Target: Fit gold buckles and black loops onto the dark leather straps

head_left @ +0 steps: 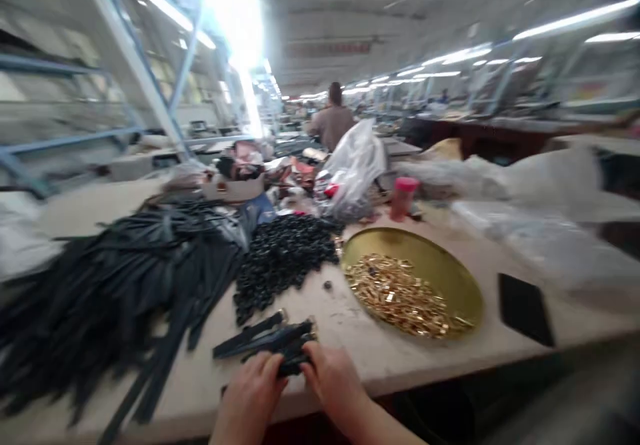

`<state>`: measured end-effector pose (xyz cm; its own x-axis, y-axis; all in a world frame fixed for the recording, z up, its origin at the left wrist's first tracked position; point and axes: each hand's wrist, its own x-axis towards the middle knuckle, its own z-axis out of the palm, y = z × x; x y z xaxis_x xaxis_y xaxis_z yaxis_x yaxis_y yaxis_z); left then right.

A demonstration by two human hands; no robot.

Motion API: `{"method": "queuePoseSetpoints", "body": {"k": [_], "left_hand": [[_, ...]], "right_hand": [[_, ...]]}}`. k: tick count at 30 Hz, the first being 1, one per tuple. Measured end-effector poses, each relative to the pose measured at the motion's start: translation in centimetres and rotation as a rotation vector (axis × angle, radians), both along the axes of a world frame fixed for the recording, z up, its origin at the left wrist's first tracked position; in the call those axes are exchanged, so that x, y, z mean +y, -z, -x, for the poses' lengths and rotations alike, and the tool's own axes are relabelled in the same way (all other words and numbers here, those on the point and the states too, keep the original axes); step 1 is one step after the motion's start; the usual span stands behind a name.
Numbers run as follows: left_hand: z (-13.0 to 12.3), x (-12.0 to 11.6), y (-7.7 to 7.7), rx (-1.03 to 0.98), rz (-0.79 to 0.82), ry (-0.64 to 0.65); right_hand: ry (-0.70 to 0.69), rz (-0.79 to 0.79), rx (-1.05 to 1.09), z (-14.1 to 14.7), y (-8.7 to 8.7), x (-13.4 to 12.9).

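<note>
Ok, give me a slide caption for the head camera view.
Left hand and right hand hold dark strips near a black heap and gold tray.

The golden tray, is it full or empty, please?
Partly filled: gold-coloured pieces lie toward the near left of the tray, and its bottom shows beyond them.

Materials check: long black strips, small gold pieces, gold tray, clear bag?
Long black strips: leather or synthetic, dull sheen, limp drape; blur leaves it open.
Small gold pieces: likely metal or metal-plated, polished; sharp bright glints.
Gold tray: smooth, even gold tone; metal or coated plastic, can't tell.
Clear bag: apparently thin plastic film, glossy; see-through, crinkled.
</note>
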<state>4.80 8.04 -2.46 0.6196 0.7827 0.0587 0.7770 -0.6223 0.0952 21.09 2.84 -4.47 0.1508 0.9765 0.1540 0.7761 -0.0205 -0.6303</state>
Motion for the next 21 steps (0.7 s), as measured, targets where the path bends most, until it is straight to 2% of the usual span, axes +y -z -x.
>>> {"method": "queuePoseSetpoints", "body": {"k": [2, 3, 9, 12, 15, 18, 21], "left_hand": [[0.7, 0.8, 0.1, 0.003, -0.049, -0.036], [0.7, 1.3, 0.1, 0.000, -0.056, -0.046], [0.5, 3.6, -1.0, -0.052, 0.045, -0.064], [1.3, 3.8, -1.4, -0.037, 0.109, -0.073], [1.7, 3.4, -0.7, -0.044, 0.114, -0.062], [1.8, 2.9, 0.3, -0.053, 0.056, -0.046], [1.5, 2.6, 0.5, -0.010, -0.005, 0.008]], "right_hand": [[-0.049, -0.020, -0.029, 0.1, 1.3, 1.4], [-0.032, -0.074, -0.102, -0.1, 1.8, 1.7], [-0.026, -0.388, -0.397, -2.1, 4.2, 2.1], [-0.041, -0.510, -0.531, -2.7, 6.2, 3.4], [-0.128, -0.593, -0.556, -2.7, 7.8, 4.5], [-0.228, -0.588, -0.514, -2.3, 7.9, 4.6], [-0.240, -0.487, -0.467, -2.1, 7.3, 4.3]]}}
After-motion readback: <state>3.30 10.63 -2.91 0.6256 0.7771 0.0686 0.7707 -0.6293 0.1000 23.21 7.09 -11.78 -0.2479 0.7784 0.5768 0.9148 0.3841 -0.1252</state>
